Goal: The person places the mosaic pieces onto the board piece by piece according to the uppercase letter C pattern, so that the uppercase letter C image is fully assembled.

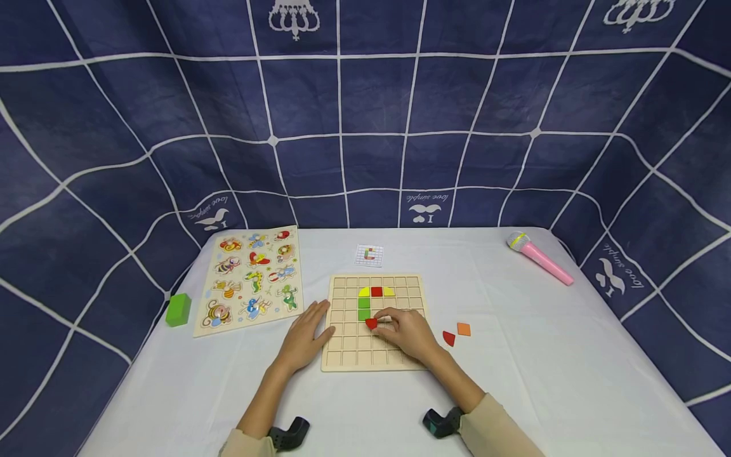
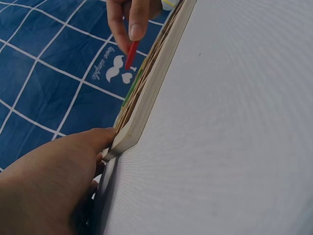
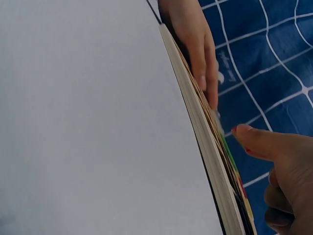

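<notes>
A wooden grid board (image 1: 342, 355) lies in the middle of the table, its squares edged by raised lines. My right hand (image 1: 404, 331) pinches a red quarter-circle tile (image 1: 371, 324) between thumb and fingers, just over the board below the green tiles (image 1: 364, 309). In the left wrist view that red tile (image 2: 131, 55) is held on edge above the board. On the board's top row sit a red square tile (image 1: 376, 292) and a yellow quarter-circle tile (image 1: 364, 292) on each side of it. My left hand (image 1: 305, 336) rests along the board's left edge, fingers fairly straight.
Right of the board lie another red quarter-circle tile (image 1: 448, 338) and an orange square tile (image 1: 464, 329). A small pattern card (image 1: 369, 255) lies behind the board. An insect puzzle board (image 1: 242, 304) and a green block (image 1: 178, 310) are at left, a pink microphone (image 1: 542, 260) far right.
</notes>
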The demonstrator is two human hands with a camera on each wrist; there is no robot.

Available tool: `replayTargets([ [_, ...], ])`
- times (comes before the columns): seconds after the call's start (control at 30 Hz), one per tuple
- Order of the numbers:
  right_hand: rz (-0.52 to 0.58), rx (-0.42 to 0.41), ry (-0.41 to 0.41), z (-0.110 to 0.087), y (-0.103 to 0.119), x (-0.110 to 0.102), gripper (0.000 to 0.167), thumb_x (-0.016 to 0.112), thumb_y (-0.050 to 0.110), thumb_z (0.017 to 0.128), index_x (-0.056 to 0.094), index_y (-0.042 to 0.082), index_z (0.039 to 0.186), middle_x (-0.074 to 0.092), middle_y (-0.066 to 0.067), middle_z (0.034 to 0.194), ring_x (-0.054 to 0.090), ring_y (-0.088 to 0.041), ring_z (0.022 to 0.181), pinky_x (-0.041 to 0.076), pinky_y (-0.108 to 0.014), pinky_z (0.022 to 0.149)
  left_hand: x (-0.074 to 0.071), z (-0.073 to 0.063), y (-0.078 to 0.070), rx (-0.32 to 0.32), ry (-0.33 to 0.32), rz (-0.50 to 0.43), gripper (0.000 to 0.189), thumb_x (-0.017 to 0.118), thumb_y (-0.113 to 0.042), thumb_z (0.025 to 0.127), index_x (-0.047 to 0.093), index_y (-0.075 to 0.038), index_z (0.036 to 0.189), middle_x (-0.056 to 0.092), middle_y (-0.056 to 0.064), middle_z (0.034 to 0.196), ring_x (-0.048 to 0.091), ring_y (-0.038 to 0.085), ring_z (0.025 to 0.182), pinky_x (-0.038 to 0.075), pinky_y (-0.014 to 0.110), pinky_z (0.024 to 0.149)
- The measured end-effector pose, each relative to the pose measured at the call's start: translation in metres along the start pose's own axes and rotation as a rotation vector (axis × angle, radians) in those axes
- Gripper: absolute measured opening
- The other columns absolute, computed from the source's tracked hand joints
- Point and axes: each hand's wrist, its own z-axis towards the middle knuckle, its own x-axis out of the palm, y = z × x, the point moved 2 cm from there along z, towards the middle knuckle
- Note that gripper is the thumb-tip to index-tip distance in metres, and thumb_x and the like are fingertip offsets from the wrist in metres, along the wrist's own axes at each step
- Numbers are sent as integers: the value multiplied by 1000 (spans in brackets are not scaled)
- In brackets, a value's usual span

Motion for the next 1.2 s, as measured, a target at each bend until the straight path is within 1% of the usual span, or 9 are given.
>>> replayTargets([
  [0.2,-26,-25,19,3,6,13,27,74,37,76,70,21,98,36,15,45,31,1,41,27,-18,39,0,0,-1,8,-10,4,58,56,-30,92,37,-5,141,36,11,144,25,32,135,18,49,109],
  [0.3,-48,-21,20,3,5,15,27,74,37,76,71,20,98,36,15,45,30,0,41,27,-19,39,1,0,-1,14,-14,7,58,56,-31,91,38,-5,140,37,11,144,25,32,135,19,50,108],
  [0.43,-65,-16,26,4,4,17,29,74,38,76,71,21,98,35,15,46,28,0,42,26,-19,40,0,1,0,2,0,-5,59,55,-32,92,37,-6,141,35,9,145,23,30,136,17,48,109],
  [0.7,-88,-22,22,5,3,18,29,73,40,76,71,22,99,35,15,46,28,0,43,26,-19,42,-2,2,1,-11,32,-9,59,53,-34,93,34,-7,143,33,8,146,21,28,137,15,47,110],
  [0.97,-77,-32,13,5,3,17,30,73,38,77,70,21,101,33,15,46,27,0,42,24,-19,41,-2,2,2,-11,26,-2,60,54,-34,93,34,-7,143,33,8,146,20,28,137,15,47,110],
  [1.07,-70,-25,13,3,2,15,30,73,38,77,70,21,101,34,15,46,27,0,43,25,-18,41,-2,2,2,-16,24,-5,59,54,-34,93,35,-8,143,33,8,146,21,27,137,14,47,110],
  [1.2,-51,4,12,-1,0,5,29,73,37,78,70,22,102,35,15,46,27,1,43,26,-19,41,-1,1,2,-17,26,-5,59,54,-33,93,35,-8,142,34,7,146,21,27,137,15,47,110],
])
